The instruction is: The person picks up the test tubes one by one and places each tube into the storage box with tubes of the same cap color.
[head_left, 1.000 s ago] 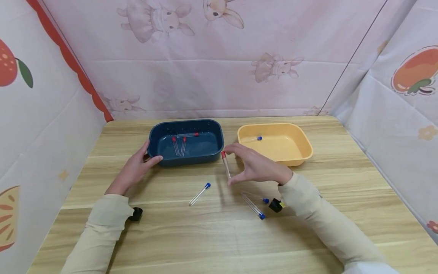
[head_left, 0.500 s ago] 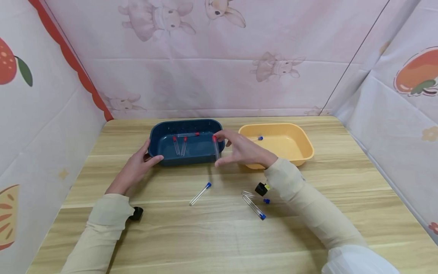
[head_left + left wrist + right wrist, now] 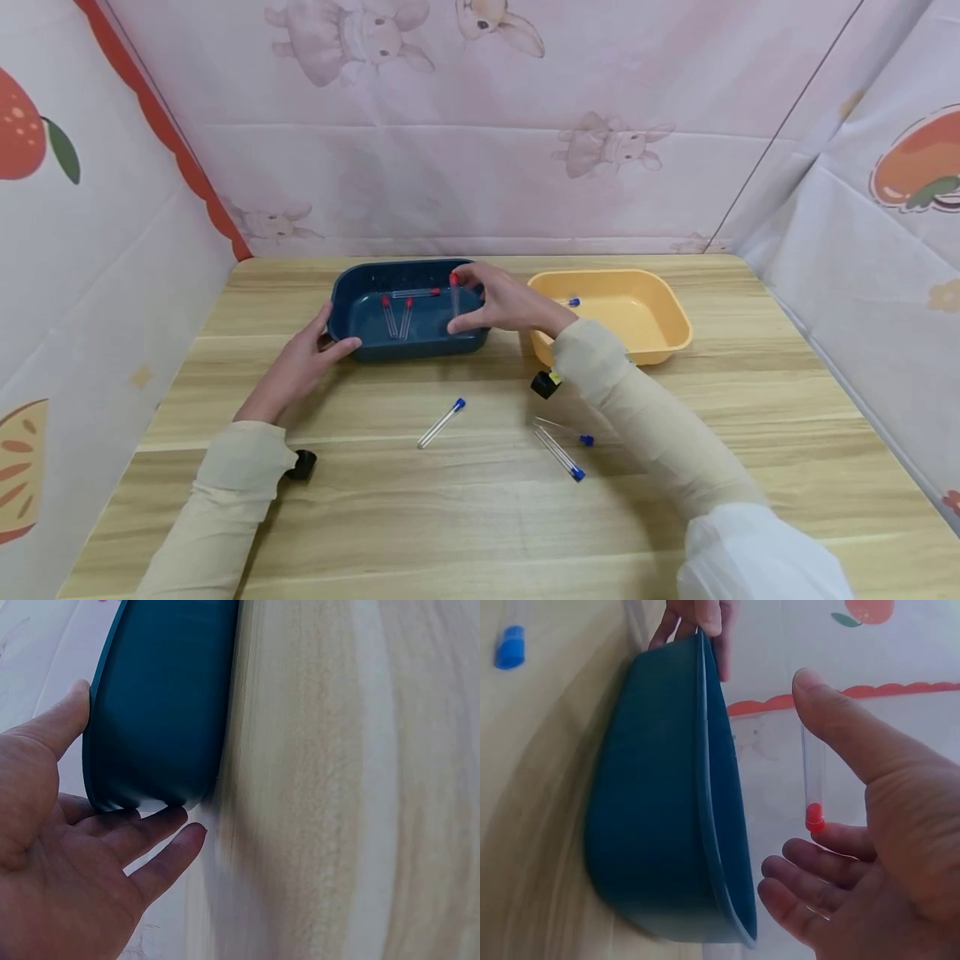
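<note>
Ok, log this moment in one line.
left hand: holds navy basin | right hand: pinches red-capped test tube above basin | table: blue-capped test tubes

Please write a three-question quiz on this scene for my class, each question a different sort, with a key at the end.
1. True or false: the person's left hand touches the dark blue tray.
2. Choose one. The cap of the held tube in the right hand is: A) blue; B) red; C) yellow.
3. How many loose tubes lie inside that tray, leaving out the held one?

Key: 1. True. 2. B. 3. Three.
</note>
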`<act>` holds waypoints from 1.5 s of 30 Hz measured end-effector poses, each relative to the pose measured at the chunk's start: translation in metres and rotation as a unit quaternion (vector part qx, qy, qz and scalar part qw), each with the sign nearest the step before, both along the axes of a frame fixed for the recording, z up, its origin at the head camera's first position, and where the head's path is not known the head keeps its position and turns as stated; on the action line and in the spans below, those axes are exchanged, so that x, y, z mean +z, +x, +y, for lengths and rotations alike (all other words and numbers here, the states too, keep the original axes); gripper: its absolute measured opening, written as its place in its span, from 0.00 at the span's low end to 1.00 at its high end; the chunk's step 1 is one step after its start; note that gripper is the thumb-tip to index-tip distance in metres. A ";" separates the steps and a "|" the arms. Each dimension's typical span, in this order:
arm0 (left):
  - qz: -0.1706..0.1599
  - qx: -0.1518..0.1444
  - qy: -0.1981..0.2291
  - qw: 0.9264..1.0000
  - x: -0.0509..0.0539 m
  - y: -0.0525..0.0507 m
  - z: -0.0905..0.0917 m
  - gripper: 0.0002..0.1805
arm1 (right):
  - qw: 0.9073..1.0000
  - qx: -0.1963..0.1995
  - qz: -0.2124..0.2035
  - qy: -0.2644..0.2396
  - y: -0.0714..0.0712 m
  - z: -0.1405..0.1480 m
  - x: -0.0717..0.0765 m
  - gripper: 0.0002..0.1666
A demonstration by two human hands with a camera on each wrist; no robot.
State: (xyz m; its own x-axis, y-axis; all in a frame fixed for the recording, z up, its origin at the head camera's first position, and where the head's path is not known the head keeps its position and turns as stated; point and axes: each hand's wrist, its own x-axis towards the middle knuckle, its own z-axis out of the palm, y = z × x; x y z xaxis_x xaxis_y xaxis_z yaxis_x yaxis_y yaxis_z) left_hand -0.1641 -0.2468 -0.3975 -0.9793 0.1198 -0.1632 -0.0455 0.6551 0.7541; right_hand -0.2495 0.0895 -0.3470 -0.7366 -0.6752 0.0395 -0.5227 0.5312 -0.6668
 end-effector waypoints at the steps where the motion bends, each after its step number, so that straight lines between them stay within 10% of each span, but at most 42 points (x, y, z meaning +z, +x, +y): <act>1: 0.000 0.000 0.001 1.000 0.000 0.000 0.000 0.53 | 1.000 -0.001 0.001 0.003 -0.003 -0.002 -0.001 0.54; 23: -0.002 0.006 0.024 1.000 0.001 0.001 0.000 0.53 | 0.995 0.019 0.020 0.096 -0.046 -0.052 -0.028 0.48; 45: -0.003 0.010 0.019 1.000 0.000 0.000 0.001 0.52 | 0.978 -0.004 0.046 0.206 -0.045 -0.077 -0.049 0.56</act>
State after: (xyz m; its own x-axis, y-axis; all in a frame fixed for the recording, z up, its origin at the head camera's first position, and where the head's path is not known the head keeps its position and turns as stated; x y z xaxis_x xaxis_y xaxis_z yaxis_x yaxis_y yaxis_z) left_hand -0.1636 -0.2461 -0.3972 -0.9807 0.1065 -0.1638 -0.0622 0.6244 0.7786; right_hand -0.2941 0.0126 -0.3955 -0.7478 -0.6424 -0.1678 -0.5654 0.7486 -0.3464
